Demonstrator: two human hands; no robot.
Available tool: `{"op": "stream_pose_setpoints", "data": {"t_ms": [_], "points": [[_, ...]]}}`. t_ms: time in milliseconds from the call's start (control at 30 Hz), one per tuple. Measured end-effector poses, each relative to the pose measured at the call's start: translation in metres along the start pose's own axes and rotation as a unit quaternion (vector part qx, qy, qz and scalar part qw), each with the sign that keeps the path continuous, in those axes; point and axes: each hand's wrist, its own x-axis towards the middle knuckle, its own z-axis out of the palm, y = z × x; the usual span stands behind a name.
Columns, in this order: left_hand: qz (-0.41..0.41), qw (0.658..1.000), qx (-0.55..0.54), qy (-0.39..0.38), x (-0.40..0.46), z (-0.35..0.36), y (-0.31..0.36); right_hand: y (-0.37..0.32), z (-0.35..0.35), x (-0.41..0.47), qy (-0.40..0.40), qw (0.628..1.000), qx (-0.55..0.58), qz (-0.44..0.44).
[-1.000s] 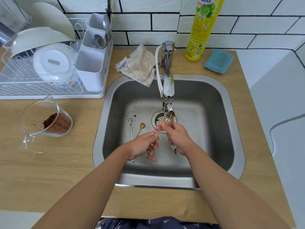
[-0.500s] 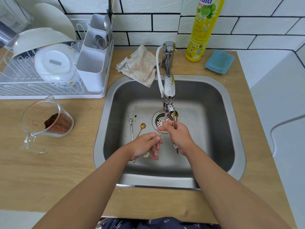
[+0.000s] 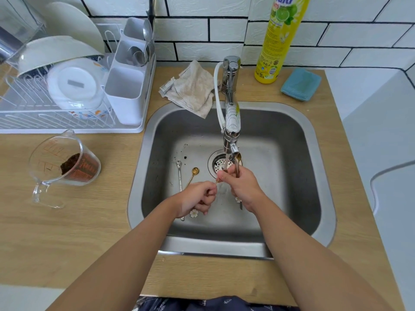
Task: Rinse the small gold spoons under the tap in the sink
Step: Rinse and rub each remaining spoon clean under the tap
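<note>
looking down from your head, the far left of the wooden worktop [image 3: 67,232] carries a white dish rack [image 3: 56,122] with pale bowls and plates, and a white cutlery holder [image 3: 128,95] at its right end. in front of the rack a clear measuring jug [image 3: 60,167] lies tipped on its side with dark brown grounds inside.

moving right, the steel sink [image 3: 310,153] opens in the worktop. on its floor at the left lie a silver spoon [image 3: 179,176] and, just beside it, a loose gold spoon [image 3: 192,176], its bowl pointing away from you. a crumpled beige cloth [image 3: 193,90] hangs over the sink's back rim.

your left hand [image 3: 197,198] has its fingers curled in a pinch grip on the thin stem of a gold spoon [image 3: 216,181]; a small flower charm [image 3: 194,213] shows below that hand. just to the right, nearly touching it, your right hand [image 3: 242,187] is closed in a grip around a bunch of small gold spoons [image 3: 238,161], their bowls pointing up right at the spout of the tap [image 3: 231,122], above the drain [image 3: 221,164]. water runs from the spout over your right fingers.

further right, at the back of the worktop, stand a yellow dish soap bottle [image 3: 276,46] and, beside it, a blue sponge [image 3: 301,84].
</note>
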Motion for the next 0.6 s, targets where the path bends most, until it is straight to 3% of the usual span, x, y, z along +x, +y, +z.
{"op": "stream_pose_setpoints", "data": {"t_ms": [200, 333, 467, 600], "points": [[0.023, 0.995, 0.032, 0.086, 0.007, 0.004, -0.004, 0.0, -0.003, 0.003, 0.056, 0.996, -0.062, -0.007], [0.079, 0.975, 0.148, 0.146, 0.021, 0.006, 0.003, 0.0, -0.004, 0.003, 0.049, 0.998, -0.041, -0.026], [0.138, 0.954, 0.207, 0.168, 0.043, 0.014, 0.016, -0.007, -0.014, 0.005, 0.167, 0.984, 0.025, -0.049], [0.111, 0.952, 0.238, 0.16, 0.046, 0.005, 0.004, -0.013, -0.033, 0.007, 0.302, 0.949, 0.055, -0.07]]}}
